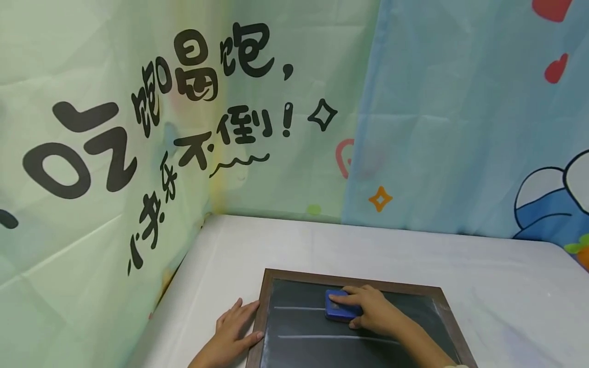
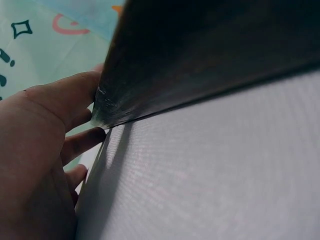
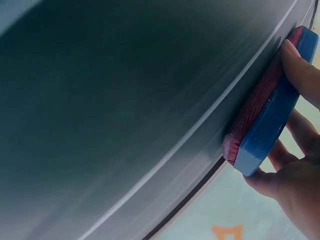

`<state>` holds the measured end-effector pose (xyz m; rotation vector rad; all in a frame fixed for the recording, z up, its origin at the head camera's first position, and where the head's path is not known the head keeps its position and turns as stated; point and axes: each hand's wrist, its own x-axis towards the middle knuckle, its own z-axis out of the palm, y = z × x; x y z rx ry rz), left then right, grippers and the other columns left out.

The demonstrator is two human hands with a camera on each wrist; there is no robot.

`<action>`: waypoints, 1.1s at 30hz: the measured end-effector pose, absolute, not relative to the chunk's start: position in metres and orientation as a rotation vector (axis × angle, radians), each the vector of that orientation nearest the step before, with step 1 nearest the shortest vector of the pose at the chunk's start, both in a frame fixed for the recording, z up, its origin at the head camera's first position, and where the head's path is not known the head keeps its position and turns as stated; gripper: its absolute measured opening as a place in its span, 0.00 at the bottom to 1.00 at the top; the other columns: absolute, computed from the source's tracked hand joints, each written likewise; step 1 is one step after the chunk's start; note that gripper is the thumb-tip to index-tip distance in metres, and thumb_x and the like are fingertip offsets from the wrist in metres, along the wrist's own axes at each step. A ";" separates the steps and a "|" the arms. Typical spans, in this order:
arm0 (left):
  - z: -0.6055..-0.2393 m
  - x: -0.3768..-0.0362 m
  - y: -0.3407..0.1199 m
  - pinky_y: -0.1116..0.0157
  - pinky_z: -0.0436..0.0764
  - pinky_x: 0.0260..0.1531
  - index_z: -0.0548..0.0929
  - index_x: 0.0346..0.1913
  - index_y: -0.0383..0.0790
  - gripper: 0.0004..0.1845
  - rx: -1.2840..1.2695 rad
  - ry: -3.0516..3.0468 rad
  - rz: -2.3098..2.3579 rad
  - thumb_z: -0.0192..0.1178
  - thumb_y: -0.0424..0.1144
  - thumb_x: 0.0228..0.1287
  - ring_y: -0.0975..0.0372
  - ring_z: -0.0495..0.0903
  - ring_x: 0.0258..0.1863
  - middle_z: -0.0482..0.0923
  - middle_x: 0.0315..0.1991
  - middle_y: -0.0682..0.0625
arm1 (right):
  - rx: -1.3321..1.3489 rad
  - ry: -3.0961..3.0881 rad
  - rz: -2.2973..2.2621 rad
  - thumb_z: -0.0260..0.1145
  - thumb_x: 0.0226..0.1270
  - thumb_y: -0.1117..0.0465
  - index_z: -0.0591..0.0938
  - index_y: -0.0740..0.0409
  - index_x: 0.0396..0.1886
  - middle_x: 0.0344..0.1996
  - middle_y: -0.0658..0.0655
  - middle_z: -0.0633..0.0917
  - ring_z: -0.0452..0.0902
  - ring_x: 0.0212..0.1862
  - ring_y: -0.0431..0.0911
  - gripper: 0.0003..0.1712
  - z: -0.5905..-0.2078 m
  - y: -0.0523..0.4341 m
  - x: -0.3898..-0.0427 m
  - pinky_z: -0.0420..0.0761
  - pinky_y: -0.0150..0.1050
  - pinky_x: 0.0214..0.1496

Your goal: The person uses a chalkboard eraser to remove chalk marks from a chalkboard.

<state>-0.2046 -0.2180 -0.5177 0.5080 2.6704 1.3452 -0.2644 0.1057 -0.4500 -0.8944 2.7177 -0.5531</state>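
Observation:
A blackboard (image 1: 313, 352) in a brown wooden frame lies on the white table, with two white chalk lines across its dark surface. On its upper part, my right hand (image 1: 379, 312) grips a blue eraser (image 1: 336, 308) at the right end of the upper line. Seen from the right wrist, the eraser (image 3: 272, 117) has a reddish felt side turned to the board, with thumb and fingers on opposite sides of it. At the board's left edge my left hand (image 1: 232, 329) rests its fingers against the frame. In the left wrist view, the thumb and fingers of that hand (image 2: 40, 130) touch the board's edge.
The white tabletop (image 1: 368, 245) extends behind and to both sides of the board. A pale green cloth wall (image 1: 92, 230) with black lettering stands at the left, and a blue cloth wall (image 1: 460, 153) with cartoon prints closes off the back.

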 end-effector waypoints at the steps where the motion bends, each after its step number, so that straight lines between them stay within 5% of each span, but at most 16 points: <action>1: -0.518 -0.205 -0.218 0.40 0.40 0.57 0.62 0.66 0.37 0.33 0.513 2.673 1.346 0.56 0.50 0.62 0.37 0.45 0.68 0.62 0.65 0.38 | -0.909 2.718 -0.544 0.73 0.45 0.60 0.76 0.46 0.58 0.56 0.67 0.74 0.68 0.53 0.65 0.35 -0.450 0.101 -0.265 0.63 0.64 0.52; 20: -0.520 -0.206 -0.214 0.38 0.43 0.56 0.63 0.65 0.37 0.33 0.500 2.715 1.302 0.55 0.51 0.62 0.38 0.47 0.68 0.63 0.65 0.38 | -0.967 2.686 -0.428 0.73 0.47 0.61 0.74 0.42 0.59 0.59 0.63 0.73 0.66 0.59 0.64 0.35 -0.449 0.010 -0.264 0.63 0.62 0.58; 33: -0.520 -0.206 -0.217 0.34 0.43 0.55 0.61 0.66 0.36 0.34 0.492 2.670 1.290 0.55 0.51 0.62 0.36 0.47 0.67 0.62 0.65 0.37 | -1.005 2.674 -0.469 0.69 0.52 0.54 0.73 0.40 0.60 0.59 0.61 0.73 0.67 0.59 0.62 0.32 -0.454 0.002 -0.261 0.60 0.64 0.59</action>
